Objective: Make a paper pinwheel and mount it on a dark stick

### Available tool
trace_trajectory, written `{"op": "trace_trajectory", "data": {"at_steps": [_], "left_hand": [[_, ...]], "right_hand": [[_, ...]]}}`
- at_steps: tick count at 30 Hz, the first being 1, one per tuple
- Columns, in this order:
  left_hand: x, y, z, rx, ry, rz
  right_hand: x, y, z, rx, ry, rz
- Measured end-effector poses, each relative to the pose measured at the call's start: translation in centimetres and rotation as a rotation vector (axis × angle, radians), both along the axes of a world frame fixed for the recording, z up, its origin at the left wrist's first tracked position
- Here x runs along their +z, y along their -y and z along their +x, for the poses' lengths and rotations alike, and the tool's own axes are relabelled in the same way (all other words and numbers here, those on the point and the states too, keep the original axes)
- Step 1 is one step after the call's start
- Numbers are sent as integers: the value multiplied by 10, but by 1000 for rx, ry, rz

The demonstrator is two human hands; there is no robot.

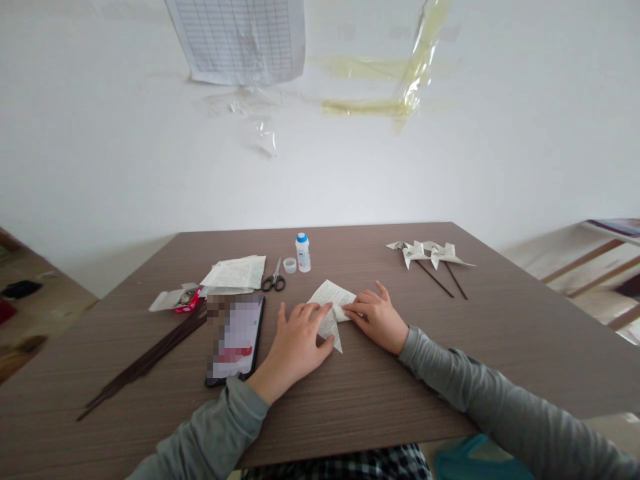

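A printed sheet of paper [327, 293], cut and partly folded into a pinwheel shape, lies on the table in front of me. My left hand [299, 333] rests over its left side with fingers spread, the index finger and thumb touching the paper. From the right, my right hand [377, 317] pinches a folded corner near the paper's middle. Part of the sheet is hidden under my left fingers. Behind it stand a white bottle with a blue cap [303, 255] and a small clear cup [290, 266]. Black-handled scissors [274, 283] lie just left of the cup.
Two paper pinwheels [443, 254] on dark sticks lie at the back right. On the left are a paper stack [234, 275], an opened red-and-white box [186, 300], a bundle of dark sticks [145, 357] and a phone [237, 340] beside my left forearm. A white wall [350, 180] rises behind the table.
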State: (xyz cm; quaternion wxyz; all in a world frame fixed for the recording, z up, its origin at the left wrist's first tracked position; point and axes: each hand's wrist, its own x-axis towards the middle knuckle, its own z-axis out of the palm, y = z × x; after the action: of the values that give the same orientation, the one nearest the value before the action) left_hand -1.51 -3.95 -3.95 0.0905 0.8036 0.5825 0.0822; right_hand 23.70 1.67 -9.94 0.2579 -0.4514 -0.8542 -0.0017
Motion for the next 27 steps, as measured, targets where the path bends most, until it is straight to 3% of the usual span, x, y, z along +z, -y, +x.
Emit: {"op": "trace_trajectory", "data": {"at_steps": [6,22,27], "left_hand": [[-1,-1,2,-6,-28,4],[4,-1,6,-7,-38,2],[3,-1,6,-13,-33,6]], "right_hand": [[3,3,1,29,1,11],[17,7,3,25,-37,-157],[16,6,4,41,-39,-130]]}}
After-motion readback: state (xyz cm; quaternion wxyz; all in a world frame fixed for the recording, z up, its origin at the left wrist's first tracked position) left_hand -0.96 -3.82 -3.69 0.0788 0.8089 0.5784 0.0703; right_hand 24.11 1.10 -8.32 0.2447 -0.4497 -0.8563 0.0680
